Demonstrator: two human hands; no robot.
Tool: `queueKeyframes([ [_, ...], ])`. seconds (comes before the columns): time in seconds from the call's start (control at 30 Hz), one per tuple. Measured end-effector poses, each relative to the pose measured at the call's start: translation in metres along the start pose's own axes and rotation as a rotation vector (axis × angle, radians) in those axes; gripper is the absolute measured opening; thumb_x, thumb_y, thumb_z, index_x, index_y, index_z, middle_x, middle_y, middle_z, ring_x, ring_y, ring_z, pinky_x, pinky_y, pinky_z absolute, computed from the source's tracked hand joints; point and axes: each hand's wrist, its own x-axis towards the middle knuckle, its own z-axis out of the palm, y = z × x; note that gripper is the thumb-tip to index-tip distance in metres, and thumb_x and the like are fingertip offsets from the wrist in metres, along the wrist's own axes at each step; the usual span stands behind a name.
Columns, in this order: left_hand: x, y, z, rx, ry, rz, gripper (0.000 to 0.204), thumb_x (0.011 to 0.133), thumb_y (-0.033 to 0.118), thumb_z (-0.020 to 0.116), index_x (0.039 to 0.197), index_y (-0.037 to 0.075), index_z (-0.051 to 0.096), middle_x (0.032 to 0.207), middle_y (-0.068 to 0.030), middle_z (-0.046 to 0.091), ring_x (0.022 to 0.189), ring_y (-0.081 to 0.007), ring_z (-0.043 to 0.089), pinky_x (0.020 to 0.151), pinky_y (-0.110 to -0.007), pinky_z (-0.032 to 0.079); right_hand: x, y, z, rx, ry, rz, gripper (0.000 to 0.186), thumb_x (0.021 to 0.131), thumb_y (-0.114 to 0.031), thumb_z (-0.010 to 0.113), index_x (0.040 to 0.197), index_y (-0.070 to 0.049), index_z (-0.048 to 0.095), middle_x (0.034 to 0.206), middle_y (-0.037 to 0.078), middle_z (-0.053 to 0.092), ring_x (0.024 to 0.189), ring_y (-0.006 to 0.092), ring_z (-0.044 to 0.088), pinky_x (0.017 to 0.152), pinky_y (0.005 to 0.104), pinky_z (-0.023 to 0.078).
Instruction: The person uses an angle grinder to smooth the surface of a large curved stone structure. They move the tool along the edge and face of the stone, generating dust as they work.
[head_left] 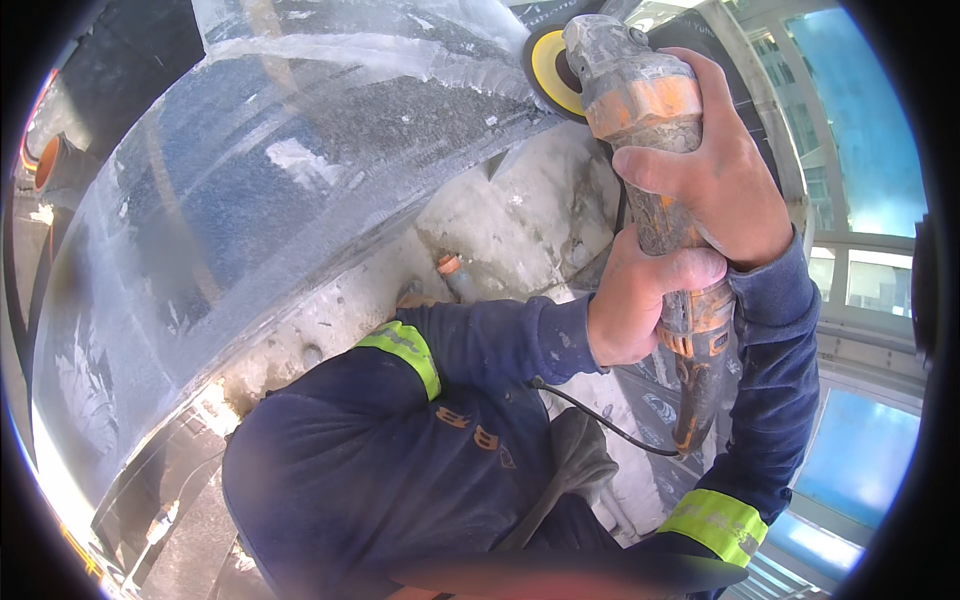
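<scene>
A worn, dust-covered angle grinder (655,105) with orange bands is held up on the right. My right hand (728,165) wraps round its body just behind the head. Lower down, my left hand (640,295) is closed round the rear part, with the thumb lying across it. The grinder's disc (546,62), yellow with a dark rim, stands on edge at the right end of a grey, dusty slab (330,130); whether it touches the slab, I cannot tell. From the grinder's tail a black cord (625,437) curves back toward my body.
Below the slab's edge lies a pale, rough, dusty surface (500,220) with a small orange-capped object (450,265) on it. A pipe with an orange mouth (50,165) sits at the far left. Framed blue panes (860,120) rise on the right.
</scene>
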Motion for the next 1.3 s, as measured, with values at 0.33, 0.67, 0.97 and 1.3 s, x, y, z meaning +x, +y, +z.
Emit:
queueKeyframes([
  [0.33,0.005,0.0,0.002,-0.003,0.005,-0.009,0.033,0.079,0.007,0.07,0.11,0.0,0.063,0.098,-0.0065,0.066,0.088,-0.0182,0.067,0.081,-0.036,0.056,0.006,-0.001,-0.006,-0.096,-0.058,0.11,0.08,0.075,-0.027,0.079,0.142,-0.005,0.041,0.119,0.015,0.063,0.109,0.0256,0.062,0.096,0.0352,0.048],
  [0.67,0.006,0.0,0.003,0.021,0.012,0.031,0.031,0.08,0.007,0.071,0.109,0.001,0.064,0.097,-0.0065,0.067,0.086,-0.0175,0.068,0.079,-0.035,0.056,0.005,0.004,-0.006,-0.17,-0.054,0.01,0.08,0.075,-0.027,0.079,0.142,-0.006,0.042,0.121,0.016,0.062,0.11,0.0278,0.063,0.096,0.0359,0.049],
  [0.97,0.011,0.006,-0.001,0.0,0.03,0.0,0.031,0.079,0.006,0.07,0.109,0.001,0.064,0.096,-0.0064,0.067,0.085,-0.018,0.067,0.079,-0.036,0.056,0.014,0.013,-0.006,-0.241,-0.082,-0.035,0.079,0.074,-0.027,0.079,0.142,-0.007,0.043,0.119,0.015,0.063,0.107,0.0265,0.063,0.096,0.035,0.049],
  [1.3,0.009,0.004,-0.003,0.077,0.043,-0.036,0.033,0.078,0.006,0.072,0.11,0.001,0.065,0.098,-0.0062,0.067,0.089,-0.0181,0.067,0.082,-0.036,0.055,0.008,0.0,-0.001,-0.112,-0.03,0.003,0.08,0.073,-0.026,0.079,0.142,-0.006,0.043,0.121,0.015,0.063,0.109,0.0261,0.062,0.097,0.0357,0.048],
])
